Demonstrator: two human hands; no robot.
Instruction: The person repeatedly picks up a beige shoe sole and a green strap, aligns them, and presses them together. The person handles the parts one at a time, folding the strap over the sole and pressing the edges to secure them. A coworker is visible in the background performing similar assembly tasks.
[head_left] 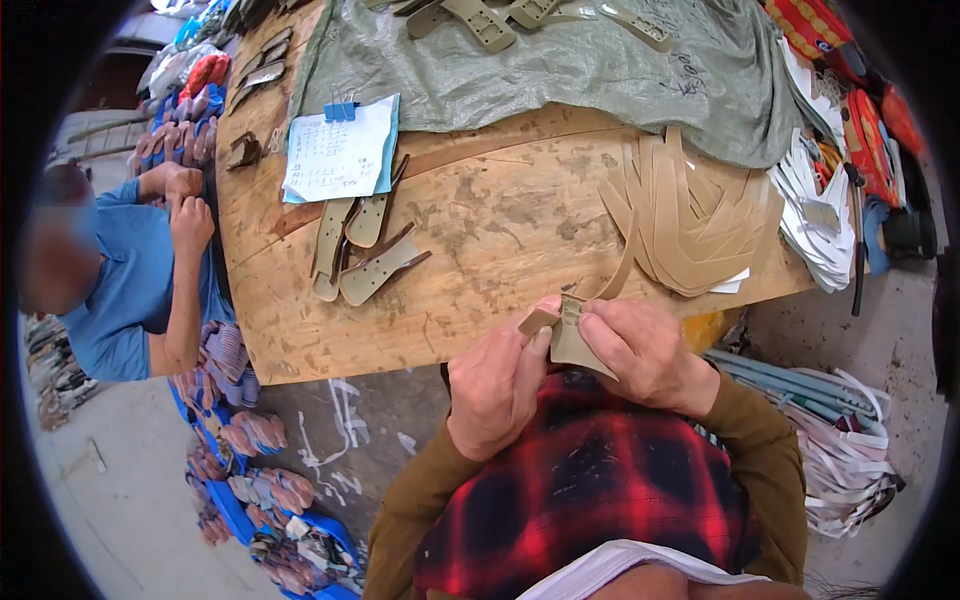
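Note:
My left hand [497,385] and my right hand [645,350] together hold a small tan cut-out piece [568,338] just below the near edge of the wooden table [480,300]. The left fingers pinch its left tab and the right fingers grip its right side. Behind the hands, a fan-shaped heap of tan strips [690,225] lies on the table. I wear a red and black checked top with brown sleeves.
Several olive strap pieces [365,250] lie mid-table below a clipped sheet of paper [340,150]. A grey-green cloth [560,70] covers the far part. White strips [815,215] pile at the right edge. A person in a blue shirt [125,290] sits at the left.

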